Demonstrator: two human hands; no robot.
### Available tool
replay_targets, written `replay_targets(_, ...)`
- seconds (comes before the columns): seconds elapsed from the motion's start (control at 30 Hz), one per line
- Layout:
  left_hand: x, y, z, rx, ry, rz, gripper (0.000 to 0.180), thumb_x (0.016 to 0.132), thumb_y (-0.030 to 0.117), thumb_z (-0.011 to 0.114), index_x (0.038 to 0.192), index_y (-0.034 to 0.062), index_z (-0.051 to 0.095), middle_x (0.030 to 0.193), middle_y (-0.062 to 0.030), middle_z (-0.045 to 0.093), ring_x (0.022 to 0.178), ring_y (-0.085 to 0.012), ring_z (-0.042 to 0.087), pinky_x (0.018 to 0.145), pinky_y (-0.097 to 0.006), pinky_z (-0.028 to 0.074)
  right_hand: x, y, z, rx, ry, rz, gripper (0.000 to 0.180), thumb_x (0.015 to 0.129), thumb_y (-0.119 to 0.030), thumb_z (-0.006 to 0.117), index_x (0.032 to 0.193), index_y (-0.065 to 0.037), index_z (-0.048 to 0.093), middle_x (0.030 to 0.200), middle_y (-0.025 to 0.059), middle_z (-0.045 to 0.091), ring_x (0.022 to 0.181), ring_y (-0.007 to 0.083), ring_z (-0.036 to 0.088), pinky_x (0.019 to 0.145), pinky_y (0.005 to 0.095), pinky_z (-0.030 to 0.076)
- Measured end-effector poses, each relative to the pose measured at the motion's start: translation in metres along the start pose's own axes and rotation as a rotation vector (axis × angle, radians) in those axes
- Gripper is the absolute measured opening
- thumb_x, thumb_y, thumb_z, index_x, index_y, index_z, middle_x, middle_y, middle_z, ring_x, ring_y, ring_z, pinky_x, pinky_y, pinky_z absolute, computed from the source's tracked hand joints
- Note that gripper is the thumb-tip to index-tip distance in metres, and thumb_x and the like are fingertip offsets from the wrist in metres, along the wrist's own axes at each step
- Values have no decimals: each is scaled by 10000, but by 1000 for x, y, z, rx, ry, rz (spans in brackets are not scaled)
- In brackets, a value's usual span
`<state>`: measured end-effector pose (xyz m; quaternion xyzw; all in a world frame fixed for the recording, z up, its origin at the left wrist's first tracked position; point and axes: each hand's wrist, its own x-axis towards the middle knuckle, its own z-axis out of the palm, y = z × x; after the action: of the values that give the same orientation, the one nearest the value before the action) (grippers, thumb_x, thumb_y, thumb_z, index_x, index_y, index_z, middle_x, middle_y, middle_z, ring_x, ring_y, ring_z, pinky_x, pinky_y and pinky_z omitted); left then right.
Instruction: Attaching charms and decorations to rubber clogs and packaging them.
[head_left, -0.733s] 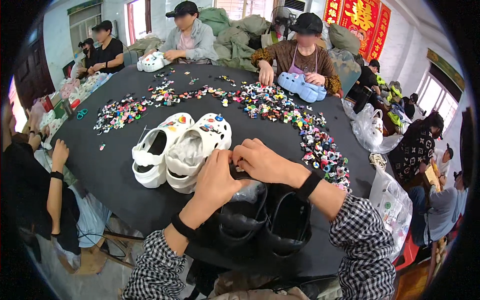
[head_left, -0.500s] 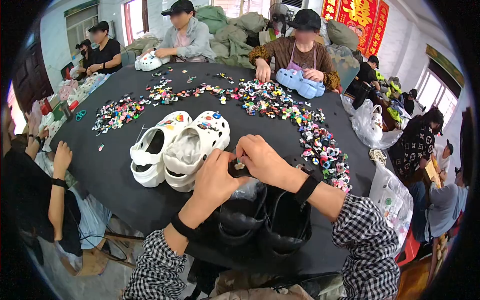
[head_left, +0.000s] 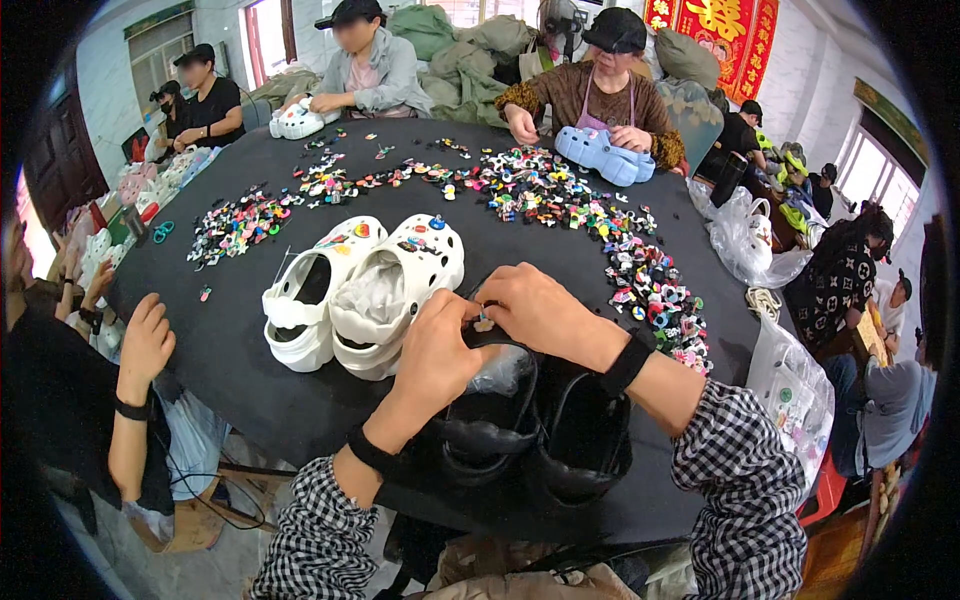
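My left hand [head_left: 435, 352] and my right hand [head_left: 540, 312] meet over the toe of a black clog [head_left: 485, 435]. The left fingers are closed on the clog's upper. Pinched in the right fingertips is a small pale shoe charm [head_left: 484, 325], pressed against the upper; its shape is too small to make out. Clear plastic stuffing [head_left: 503, 372] shows inside this clog. Its black mate [head_left: 590, 440] stands to the right, partly under my right wrist. Left of my hands, a white clog [head_left: 318, 292] and a second white clog [head_left: 420, 262] carry colourful charms on their toes.
Loose shoe charms arc across the black table [head_left: 220, 330], with a left pile [head_left: 235, 228], a middle heap [head_left: 540, 185] and a right heap [head_left: 655, 300]. Opposite, co-workers handle a blue clog [head_left: 603, 156] and a white clog [head_left: 300, 118]. A co-worker's hand [head_left: 147, 340] hovers at left. Plastic bags [head_left: 790, 395] lie right.
My hands stay at the black clog's toe with little movement. Across the table, the co-worker's hand has lifted from the charm heap and the blue clog has turned slightly. The hand at left has shifted right.
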<state>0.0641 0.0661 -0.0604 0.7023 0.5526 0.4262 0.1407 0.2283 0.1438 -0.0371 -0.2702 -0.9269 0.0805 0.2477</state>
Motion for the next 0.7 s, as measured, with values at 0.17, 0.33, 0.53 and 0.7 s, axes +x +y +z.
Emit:
replay_targets(0.17, 2, 2, -3, -109, -33, 7, 380, 695, 74, 819, 997, -27, 612, 982, -148, 597, 917, -311, 610, 800, -388, 505, -5, -27, -10, -70, 17, 164, 67, 856, -69, 612, 877, -28, 660, 895, 148, 617, 943, 347, 620, 778, 485, 545)
replay_targets(0.33, 11, -1, -8, -159, -64, 91, 433, 685, 5, 786, 1056, -33, 565, 988, -151, 592, 946, -300, 594, 845, -392, 506, -9, -30, -14, -82, 160, 85, 146, 832, -17, 632, 929, -35, 525, 947, 159, 557, 919, 380, 624, 739, 462, 552)
replay_targets(0.53, 3, -6, 1, -155, -17, -23, 714, 667, 85, 840, 1247, 1, 433, 1131, -187, 501, 976, -316, 575, 863, -408, 502, -6, 0, 2, 220, 62, -40, 277, 905, -96, 568, 1144, -23, 688, 1091, 185, 654, 996, 371, 605, 894, 473, 487)
replay_targets(0.7, 0, 7, -6, 145, 147, 67, 845, 595, 106, 896, 1278, 12, 409, 1204, -199, 454, 1076, -382, 530, 930, -449, 469, 8, 0, -9, 186, -310, -37, 260, 971, -214, 544, 1108, -82, 720, 1056, 99, 660, 1118, 241, 566, 988, 385, 377)
